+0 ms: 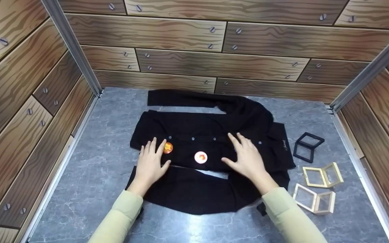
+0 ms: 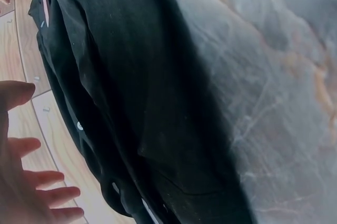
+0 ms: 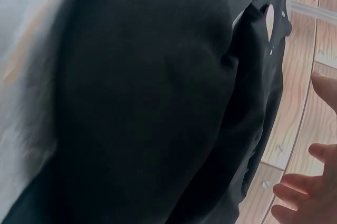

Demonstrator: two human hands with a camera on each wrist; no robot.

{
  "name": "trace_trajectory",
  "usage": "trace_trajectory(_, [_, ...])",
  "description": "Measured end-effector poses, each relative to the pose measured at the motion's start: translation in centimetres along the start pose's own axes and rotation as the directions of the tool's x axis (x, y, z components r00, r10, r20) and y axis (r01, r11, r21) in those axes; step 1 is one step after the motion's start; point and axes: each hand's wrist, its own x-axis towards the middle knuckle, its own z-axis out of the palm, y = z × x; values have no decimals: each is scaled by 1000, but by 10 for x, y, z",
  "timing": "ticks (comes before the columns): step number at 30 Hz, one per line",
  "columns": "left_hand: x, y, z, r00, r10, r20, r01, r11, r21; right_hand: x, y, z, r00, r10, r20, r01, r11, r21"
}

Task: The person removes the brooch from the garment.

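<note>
A black long-sleeved button shirt (image 1: 187,123) lies spread sideways, its collar toward the right. On its front sit two round badges, an orange one (image 1: 168,147) and a white one with a red mark (image 1: 201,157). My left hand (image 1: 150,165) is over the shirt's lower end, fingers spread, close beside the orange badge. Over the chest, to the right of the white badge, is my right hand (image 1: 247,158), fingers also spread. Both wrist views show the left hand (image 2: 31,182) and right hand (image 3: 310,182) holding nothing, apart from the black cloth.
Three hinged square frames stand opened at the right: a black one (image 1: 306,146), a yellow one (image 1: 322,176) and a pale one (image 1: 314,199). Wood-patterned walls (image 1: 181,33) enclose the grey marbled table (image 1: 89,162) at the back and both sides.
</note>
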Motion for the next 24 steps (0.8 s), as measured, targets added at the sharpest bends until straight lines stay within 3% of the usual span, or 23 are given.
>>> trace_trajectory(7, [3,-2,1,1000,-6,-14,6,1000,-2,12,-20,5,999,-46,-4,46,999,-2])
trace_trajectory(18, [5,-6,6,993,43,-106,-44,999,-3,27,-45,17,990,-139,-25,139,990,19])
trace_trajectory(24, [6,-6,6,994,42,-99,-42,999,-1,35,-57,28,978,-208,-15,208,978,4])
